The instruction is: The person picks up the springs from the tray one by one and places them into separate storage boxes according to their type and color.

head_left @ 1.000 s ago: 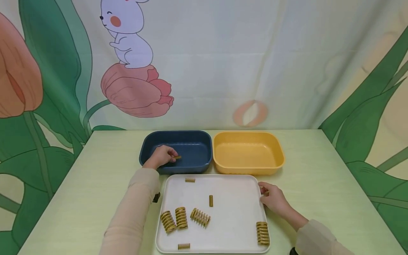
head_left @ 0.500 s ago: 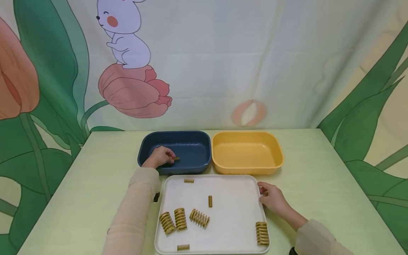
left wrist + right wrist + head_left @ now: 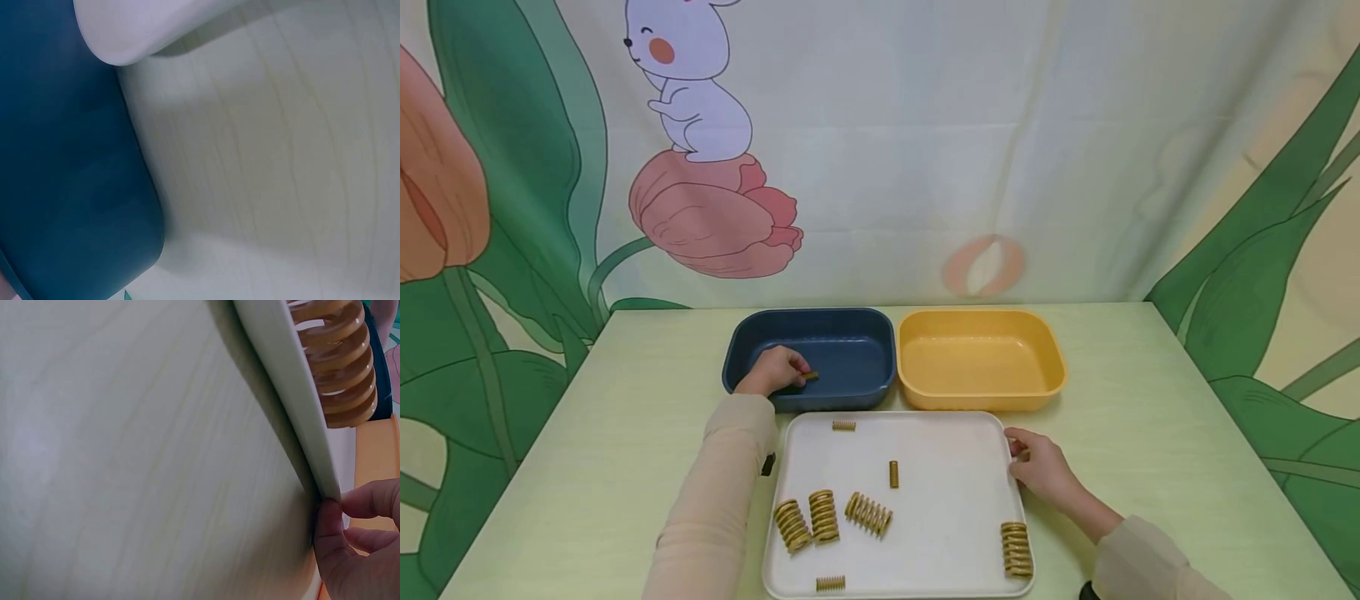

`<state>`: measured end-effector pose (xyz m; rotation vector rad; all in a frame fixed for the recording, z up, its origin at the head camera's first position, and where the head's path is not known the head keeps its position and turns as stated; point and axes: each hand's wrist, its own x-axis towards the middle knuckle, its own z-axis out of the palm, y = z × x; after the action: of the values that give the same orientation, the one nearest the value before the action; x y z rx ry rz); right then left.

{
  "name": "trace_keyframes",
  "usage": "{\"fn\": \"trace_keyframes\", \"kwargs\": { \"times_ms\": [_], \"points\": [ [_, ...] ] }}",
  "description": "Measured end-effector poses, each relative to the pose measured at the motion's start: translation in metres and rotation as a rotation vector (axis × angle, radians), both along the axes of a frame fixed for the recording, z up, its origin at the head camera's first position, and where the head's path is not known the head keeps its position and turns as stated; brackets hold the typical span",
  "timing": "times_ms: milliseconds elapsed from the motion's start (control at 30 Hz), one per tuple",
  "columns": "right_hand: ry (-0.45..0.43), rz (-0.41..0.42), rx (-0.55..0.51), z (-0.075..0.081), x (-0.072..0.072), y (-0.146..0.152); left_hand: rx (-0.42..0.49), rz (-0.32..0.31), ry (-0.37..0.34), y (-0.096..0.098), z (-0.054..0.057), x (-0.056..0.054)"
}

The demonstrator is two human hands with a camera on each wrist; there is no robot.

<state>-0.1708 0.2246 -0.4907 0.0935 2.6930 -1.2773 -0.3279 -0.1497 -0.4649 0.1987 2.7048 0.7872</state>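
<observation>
My left hand (image 3: 781,367) reaches into the dark blue bin (image 3: 857,398) and pinches a small brass-coloured coil spring (image 3: 810,376) between thumb and fingers, close over the bin's floor. My right hand (image 3: 1043,465) pinches the right rim of the white tray (image 3: 955,517); the right wrist view shows thumb and fingertips at that edge. On the tray lie small springs at the back (image 3: 844,426), middle (image 3: 893,474) and front (image 3: 831,583). Thick large springs lie at its left (image 3: 823,516), and one large spring (image 3: 1017,549) sits by its right edge.
A yellow bin (image 3: 983,400) stands beside the blue one, behind the tray. Everything rests on a pale green table (image 3: 625,417) in front of a printed curtain (image 3: 880,150). In the left wrist view the blue bin's wall (image 3: 75,175) fills the left side.
My left hand has lowered slightly in the blue bin with the small spring. The right hand keeps its place on the tray rim. The head view has shifted a little.
</observation>
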Motion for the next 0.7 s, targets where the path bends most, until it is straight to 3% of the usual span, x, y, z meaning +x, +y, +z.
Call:
{"fn": "trace_keyframes", "kwargs": {
  "times_ms": [367, 700],
  "points": [
    [0.013, 0.007, 0.001, 0.0, 0.0, 0.0, -0.009, -0.049, 0.061, 0.0, 0.006, 0.001],
    [0.017, 0.007, -0.003, -0.001, 0.0, 0.0, 0.103, -0.049, 0.05, -0.002, 0.019, 0.01]
  ]
}}
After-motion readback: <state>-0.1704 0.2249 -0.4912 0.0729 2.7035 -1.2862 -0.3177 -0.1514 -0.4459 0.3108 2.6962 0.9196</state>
